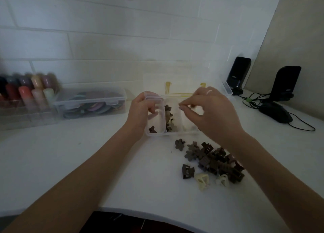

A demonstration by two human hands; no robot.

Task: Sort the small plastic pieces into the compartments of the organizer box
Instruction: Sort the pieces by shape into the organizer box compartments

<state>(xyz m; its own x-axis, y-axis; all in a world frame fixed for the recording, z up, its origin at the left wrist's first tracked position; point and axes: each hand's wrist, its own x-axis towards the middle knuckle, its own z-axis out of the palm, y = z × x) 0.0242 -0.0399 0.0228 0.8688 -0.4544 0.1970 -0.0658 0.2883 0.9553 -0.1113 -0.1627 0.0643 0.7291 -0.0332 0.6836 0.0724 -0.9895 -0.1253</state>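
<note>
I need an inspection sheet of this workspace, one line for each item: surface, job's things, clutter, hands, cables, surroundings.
Surface: white table, dimly lit.
Job's things: clear organizer box, lid open; one dark piece in the left compartment, several in the middle one; pile of brown and cream pieces in front of the box.
Clutter: closed clear box of coloured items and a rack of coloured tubes, at left.
Hands: left hand grips the box's left end; right hand above the box, fingertips pinched, contents unclear.
Cables: black cables at right, near a mouse.
Surroundings: white brick wall; two black speakers.
</note>
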